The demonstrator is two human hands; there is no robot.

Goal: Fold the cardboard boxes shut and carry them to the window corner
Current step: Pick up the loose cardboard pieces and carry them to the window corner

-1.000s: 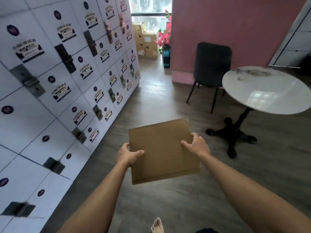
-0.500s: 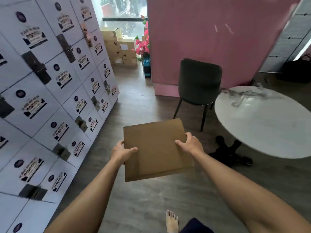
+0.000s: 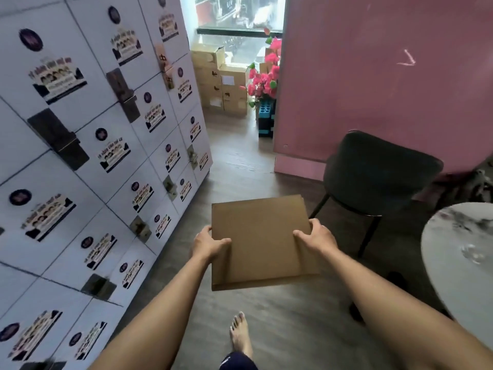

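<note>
Carrying phase: one closed cardboard box [image 3: 260, 243] held out in front at about waist height, above the wood floor [image 3: 293, 329]. Left hand [image 3: 209, 244] grips the box's left edge, thumb on top, fingers curled under out of sight. Right hand [image 3: 316, 236] grips the right edge the same way. Box sits roughly level, near edge tipped slightly down toward the person.

Target is straight ahead: stacked cardboard boxes [image 3: 218, 81] sit in the corner under the window [image 3: 240, 14], beside pink flowers [image 3: 262, 78] and a blue crate [image 3: 266, 116]. Route runs between the white locker wall [image 3: 93, 156] on the left and the pink wall [image 3: 373, 76] on the right. Dark chair [image 3: 373, 177] and round white counter [image 3: 458, 263] are off to the right, clear of the path by my read.

Handling judgement: flat and shallow, flaps look shut, no sag or bowing under a two-point edge grip, so likely light and fairly stiff. Plain cardboard, not slippery. Opposed side-edge grip looks right; it keeps the lid panel pinched closed. Contents unknown, so can't rule out shifting inside. Main risk: bare foot [image 3: 240, 335] and clipping the locker latches [image 3: 192, 156] in the narrow gap. Stack it flat on the existing pile.
</note>
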